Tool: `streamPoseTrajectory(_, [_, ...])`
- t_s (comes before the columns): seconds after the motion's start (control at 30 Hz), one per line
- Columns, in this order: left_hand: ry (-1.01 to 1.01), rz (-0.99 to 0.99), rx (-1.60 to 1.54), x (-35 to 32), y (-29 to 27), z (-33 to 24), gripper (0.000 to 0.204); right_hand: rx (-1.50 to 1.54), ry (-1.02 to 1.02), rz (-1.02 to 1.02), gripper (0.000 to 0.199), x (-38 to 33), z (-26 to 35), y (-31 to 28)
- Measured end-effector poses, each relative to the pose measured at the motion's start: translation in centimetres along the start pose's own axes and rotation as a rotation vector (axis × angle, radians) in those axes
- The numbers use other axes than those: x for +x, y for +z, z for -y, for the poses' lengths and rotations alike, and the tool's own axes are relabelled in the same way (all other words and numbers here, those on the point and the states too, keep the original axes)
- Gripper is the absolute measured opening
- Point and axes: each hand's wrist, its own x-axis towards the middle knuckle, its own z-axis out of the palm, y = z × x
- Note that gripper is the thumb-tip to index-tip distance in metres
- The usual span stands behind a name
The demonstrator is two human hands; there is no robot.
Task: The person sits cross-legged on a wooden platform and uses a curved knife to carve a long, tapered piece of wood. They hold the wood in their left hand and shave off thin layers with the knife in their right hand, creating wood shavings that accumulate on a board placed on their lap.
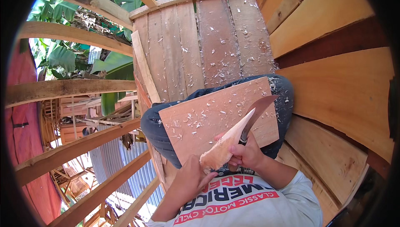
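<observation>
A pale, tapering piece of wood slants across my lap, its sharp tip pointing away to the right. My left hand is closed round its thick, rough near end. In my right hand is a knife with a broad, curved blade and a dark handle. The blade lies along the right side of the wood near its tip; whether its edge touches the wood I cannot tell. Under both is a flat wooden board resting across my folded legs, with curled shavings scattered over it.
Beyond my legs, a plank floor is strewn with wood shavings. Wooden wall boards rise close on the right. Open railing beams stand on the left, with banana leaves and corrugated metal sheets outside.
</observation>
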Motion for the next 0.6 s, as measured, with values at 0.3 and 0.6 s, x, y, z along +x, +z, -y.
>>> streamPoseTrajectory(0.3, [0.261,0.43,-0.719,4.7,-1.2,4.3,0.03,-0.129,-0.055,0.082,0.037,0.1,0.8,0.5])
streamPoseTrajectory(0.6, [0.194,0.372,-0.839,5.5,1.2,7.1,0.035,-0.141,-0.048,-0.043,0.048,1.1,1.0,1.5])
